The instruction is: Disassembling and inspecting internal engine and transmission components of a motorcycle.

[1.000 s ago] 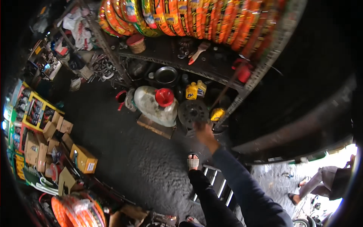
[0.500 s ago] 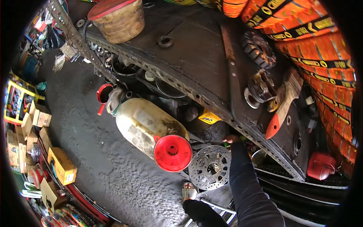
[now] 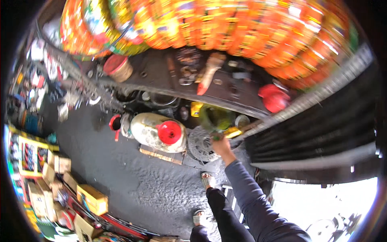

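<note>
My right hand (image 3: 222, 147) is closed on the green end of a see-through olive-green container (image 3: 216, 116); motion blurs it, and its exact kind is unclear. A yellow patch (image 3: 232, 132) shows beside the fingers, perhaps part of it. Left of the hand, a perforated metal brake disc (image 3: 196, 144) lies on the floor. Beside that disc rests a stained, pale plastic jug (image 3: 143, 128) on its side, with a red funnel (image 3: 169, 132) over its near end. Behind the disc, under the bench, is a small yellow container (image 3: 196, 109). My left hand is out of view.
A dark metal bench (image 3: 157, 76) crosses behind, carrying a red-lidded tub (image 3: 118, 68), a paintbrush (image 3: 210, 72) and a red container (image 3: 274, 98). Orange-wrapped tyres (image 3: 242, 28) stand beyond. Cardboard boxes (image 3: 92, 199) line the left. My sandalled feet (image 3: 206, 179) are near the disc.
The view has swung right and widened. My right hand has come out from the bench's edge, and the green container now shows in it.
</note>
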The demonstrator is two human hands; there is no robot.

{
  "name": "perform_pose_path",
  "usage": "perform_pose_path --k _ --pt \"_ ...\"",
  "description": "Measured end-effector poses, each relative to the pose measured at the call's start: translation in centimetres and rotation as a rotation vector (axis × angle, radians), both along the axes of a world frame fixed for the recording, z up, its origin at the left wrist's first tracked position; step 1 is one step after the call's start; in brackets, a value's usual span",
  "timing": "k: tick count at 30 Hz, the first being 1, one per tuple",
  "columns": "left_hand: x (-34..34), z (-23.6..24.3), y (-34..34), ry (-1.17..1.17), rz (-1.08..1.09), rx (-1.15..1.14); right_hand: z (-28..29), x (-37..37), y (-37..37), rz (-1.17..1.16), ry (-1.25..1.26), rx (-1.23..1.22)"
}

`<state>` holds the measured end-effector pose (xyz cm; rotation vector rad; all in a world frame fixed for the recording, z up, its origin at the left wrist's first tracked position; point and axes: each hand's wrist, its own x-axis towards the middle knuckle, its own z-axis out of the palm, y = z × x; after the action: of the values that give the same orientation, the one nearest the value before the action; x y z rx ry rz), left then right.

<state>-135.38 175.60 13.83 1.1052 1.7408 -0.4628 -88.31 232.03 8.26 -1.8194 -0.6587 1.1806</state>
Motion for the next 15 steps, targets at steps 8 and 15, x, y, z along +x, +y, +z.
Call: perform_pose_path --k 8,15 --pt "-10.0 6.0 13.7 -0.065 -0.492 -0.068 13.4 -0.5 -43.6 0.234 -0.120 0.061" --pt "13.6 6.9 21.0 -0.007 -1.033 -0.172 15.0 -3.2 -89.4 -0.308 -0.290 -0.400"
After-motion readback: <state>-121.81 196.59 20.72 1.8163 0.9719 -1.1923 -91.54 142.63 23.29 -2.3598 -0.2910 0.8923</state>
